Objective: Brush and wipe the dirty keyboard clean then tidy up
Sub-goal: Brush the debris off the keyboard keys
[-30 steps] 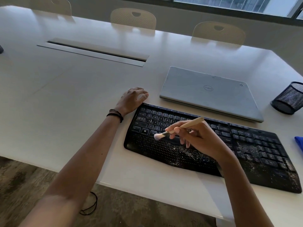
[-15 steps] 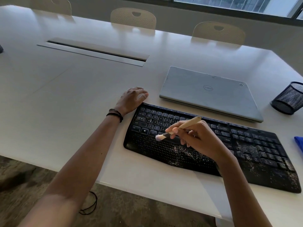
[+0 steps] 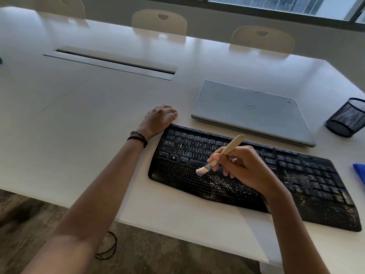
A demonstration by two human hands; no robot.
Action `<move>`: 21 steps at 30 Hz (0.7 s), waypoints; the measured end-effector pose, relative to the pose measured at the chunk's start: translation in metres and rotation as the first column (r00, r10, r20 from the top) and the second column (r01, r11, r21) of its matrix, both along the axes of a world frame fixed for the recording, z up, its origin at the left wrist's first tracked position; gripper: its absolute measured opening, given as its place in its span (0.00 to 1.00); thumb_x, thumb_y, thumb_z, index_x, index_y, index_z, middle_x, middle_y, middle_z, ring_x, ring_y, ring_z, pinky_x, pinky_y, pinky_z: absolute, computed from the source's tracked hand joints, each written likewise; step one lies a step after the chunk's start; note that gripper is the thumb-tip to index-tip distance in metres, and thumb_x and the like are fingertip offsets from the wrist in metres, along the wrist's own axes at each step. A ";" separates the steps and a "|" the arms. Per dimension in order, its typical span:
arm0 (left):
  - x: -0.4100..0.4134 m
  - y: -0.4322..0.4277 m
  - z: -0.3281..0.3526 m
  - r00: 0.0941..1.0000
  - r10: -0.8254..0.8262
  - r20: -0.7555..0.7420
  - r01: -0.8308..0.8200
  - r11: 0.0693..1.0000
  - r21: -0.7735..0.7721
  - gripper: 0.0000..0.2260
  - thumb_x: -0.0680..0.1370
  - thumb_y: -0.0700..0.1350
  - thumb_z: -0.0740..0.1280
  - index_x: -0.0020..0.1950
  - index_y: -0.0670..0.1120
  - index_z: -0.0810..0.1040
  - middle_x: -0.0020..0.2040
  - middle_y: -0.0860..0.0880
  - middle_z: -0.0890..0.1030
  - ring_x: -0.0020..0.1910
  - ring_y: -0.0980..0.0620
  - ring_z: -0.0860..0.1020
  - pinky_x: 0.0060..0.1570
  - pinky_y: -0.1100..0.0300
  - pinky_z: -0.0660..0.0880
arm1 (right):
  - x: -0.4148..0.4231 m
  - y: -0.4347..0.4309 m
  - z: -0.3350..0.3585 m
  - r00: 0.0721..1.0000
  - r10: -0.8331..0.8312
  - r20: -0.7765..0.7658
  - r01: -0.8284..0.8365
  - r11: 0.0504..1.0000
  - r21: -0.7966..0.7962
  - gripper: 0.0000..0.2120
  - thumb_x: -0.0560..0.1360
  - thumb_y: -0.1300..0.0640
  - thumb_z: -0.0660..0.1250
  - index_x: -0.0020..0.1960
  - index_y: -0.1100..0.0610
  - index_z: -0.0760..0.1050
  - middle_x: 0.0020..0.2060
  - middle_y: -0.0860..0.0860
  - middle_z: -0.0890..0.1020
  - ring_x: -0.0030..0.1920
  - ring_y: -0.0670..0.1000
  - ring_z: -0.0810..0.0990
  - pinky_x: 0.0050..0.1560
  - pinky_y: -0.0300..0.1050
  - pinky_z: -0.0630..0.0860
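A black keyboard (image 3: 308,182) with a palm rest lies on the white table (image 3: 79,135), speckled with pale crumbs across its middle and right side. My right hand (image 3: 245,171) grips a small wooden-handled brush (image 3: 227,151); its pale bristles touch the palm rest just below the space bar. My left hand (image 3: 158,120) rests on the table at the keyboard's far left corner, fingers loosely curled, holding nothing.
A shut silver laptop (image 3: 250,111) lies just behind the keyboard. A black mesh pen cup (image 3: 347,117) stands at the right edge, with a blue cloth (image 3: 359,173) below it. A cable slot (image 3: 112,62) crosses the table's middle. Chairs (image 3: 160,21) line the far side.
The brush tip has swept to the right and down, from the bottom key row onto the palm rest. My left hand has stayed in place.
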State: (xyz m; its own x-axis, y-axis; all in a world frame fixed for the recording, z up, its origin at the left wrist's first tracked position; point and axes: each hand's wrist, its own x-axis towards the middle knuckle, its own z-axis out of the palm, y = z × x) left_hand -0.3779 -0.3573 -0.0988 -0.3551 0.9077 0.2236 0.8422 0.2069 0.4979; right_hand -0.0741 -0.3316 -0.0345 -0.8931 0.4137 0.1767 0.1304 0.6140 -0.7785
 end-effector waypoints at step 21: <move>0.001 0.000 0.001 1.000 -0.001 -0.004 0.001 1.000 0.011 0.25 0.76 0.58 0.53 0.60 0.44 0.78 0.63 0.43 0.76 0.63 0.45 0.73 0.63 0.46 0.68 | -0.001 -0.008 0.001 1.000 0.011 -0.024 -0.013 0.998 -0.055 0.13 0.75 0.49 0.61 0.42 0.55 0.80 0.32 0.50 0.81 0.26 0.47 0.76 0.26 0.39 0.73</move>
